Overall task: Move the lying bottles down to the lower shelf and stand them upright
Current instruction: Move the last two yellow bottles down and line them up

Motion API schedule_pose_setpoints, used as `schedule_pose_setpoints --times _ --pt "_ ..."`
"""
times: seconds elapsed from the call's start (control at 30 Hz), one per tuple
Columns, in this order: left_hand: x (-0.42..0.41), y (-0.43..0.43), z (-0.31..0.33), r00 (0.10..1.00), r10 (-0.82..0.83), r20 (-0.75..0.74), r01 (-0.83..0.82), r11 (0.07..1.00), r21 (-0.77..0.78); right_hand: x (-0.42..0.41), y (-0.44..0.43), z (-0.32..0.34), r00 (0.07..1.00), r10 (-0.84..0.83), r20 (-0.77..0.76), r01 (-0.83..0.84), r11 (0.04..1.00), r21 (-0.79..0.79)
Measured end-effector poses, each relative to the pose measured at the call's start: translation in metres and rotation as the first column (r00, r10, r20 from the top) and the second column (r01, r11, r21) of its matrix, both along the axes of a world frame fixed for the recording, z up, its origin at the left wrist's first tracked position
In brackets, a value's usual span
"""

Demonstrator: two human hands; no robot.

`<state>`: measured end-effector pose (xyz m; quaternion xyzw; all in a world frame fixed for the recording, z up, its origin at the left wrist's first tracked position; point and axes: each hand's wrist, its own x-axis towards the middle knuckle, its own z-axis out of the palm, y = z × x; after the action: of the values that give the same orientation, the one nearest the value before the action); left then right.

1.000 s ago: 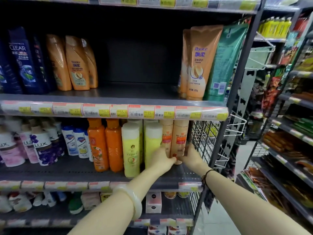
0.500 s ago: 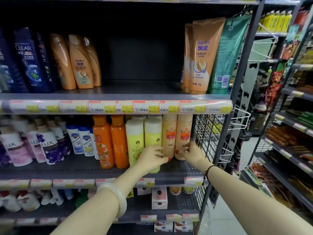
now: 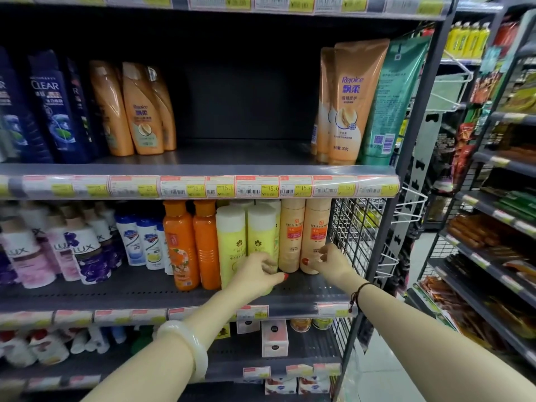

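Setting: a shop aisle, seen from the head camera looking at a grey metal rack with price tags along each shelf edge.

Upper shelf (image 3: 203, 169): bare in the middle. Dark blue bottles (image 3: 55, 105) and orange bottles (image 3: 139, 111) stood at the left; orange tubes (image 3: 348, 103) and a green tube (image 3: 397, 100) stood at the right.

Lower shelf (image 3: 116, 291): full row of upright bottles. From the left: white and purple pump bottles (image 3: 84, 250), white and blue bottles (image 3: 145, 242), two orange bottles (image 3: 190, 245), two yellow bottles (image 3: 246, 239), two beige bottles (image 3: 304, 230) at the far right end, just beside the wire mesh side panel (image 3: 356, 227).

Beige bottles: both upright on the lower shelf, side by side and touching, orange labels facing out.

Left hand (image 3: 258, 275): reached in low in front of the yellow bottles, fingers loosely curled, thumb and forefinger apart. It covered the base of the right-hand yellow bottle; whether it gripped that bottle could not be told.

Right hand (image 3: 330, 262): at the lower part of the rightmost beige bottle, fingertips (image 3: 322, 250) against its front, thumb toward the gap between the two beige bottles. A light pinch or only a touch; could not tell which.

Wrists: a pale bangle (image 3: 185, 346) on the left forearm, a dark cord bracelet (image 3: 358, 294) on the right.

Below: a third shelf (image 3: 290, 369) with small boxes and white bottles, partly hidden by the arms.

Right of rack: a neighbouring rack (image 3: 493, 227) of packaged goods, blurred.
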<state>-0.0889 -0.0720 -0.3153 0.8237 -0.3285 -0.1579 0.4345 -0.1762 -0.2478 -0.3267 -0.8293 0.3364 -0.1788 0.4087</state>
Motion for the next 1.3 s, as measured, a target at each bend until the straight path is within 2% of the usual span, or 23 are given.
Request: schedule_pose_setpoints --times 0.2,0.3,0.5,0.63,0.8,1.07,1.3 --pt "-0.016 -0.045 0.016 0.999 -0.010 -0.050 0.003 0.991 -0.132 0.003 -0.010 0.004 0.998 -0.034 0.046 0.032 0.999 0.026" --pt "-0.018 -0.061 0.014 1.000 0.019 0.019 -0.015 0.981 -0.191 0.004 -0.018 0.001 0.996 -0.042 0.073 0.038 0.998 0.059" --pt "-0.016 -0.087 0.003 0.994 0.107 0.035 -0.103 0.988 -0.111 0.008 -0.029 -0.009 0.995 0.001 0.095 -0.012 0.994 0.110" --pt "-0.016 -0.092 -0.003 0.989 0.144 0.022 -0.140 0.982 -0.127 0.012 -0.033 -0.009 0.987 0.042 0.153 -0.061 0.990 0.124" --pt "-0.018 -0.091 -0.006 0.993 0.113 -0.034 -0.117 0.980 -0.159 0.012 -0.035 -0.011 0.972 0.065 0.225 -0.106 0.979 0.175" --pt "-0.023 -0.087 -0.004 0.989 0.077 -0.130 -0.101 0.976 -0.192 0.012 -0.032 -0.010 0.971 0.092 0.219 -0.130 0.978 0.164" --pt "-0.016 -0.082 -0.003 0.993 0.027 -0.116 -0.054 0.971 -0.235 0.013 -0.034 -0.008 0.971 0.090 0.223 -0.128 0.979 0.159"
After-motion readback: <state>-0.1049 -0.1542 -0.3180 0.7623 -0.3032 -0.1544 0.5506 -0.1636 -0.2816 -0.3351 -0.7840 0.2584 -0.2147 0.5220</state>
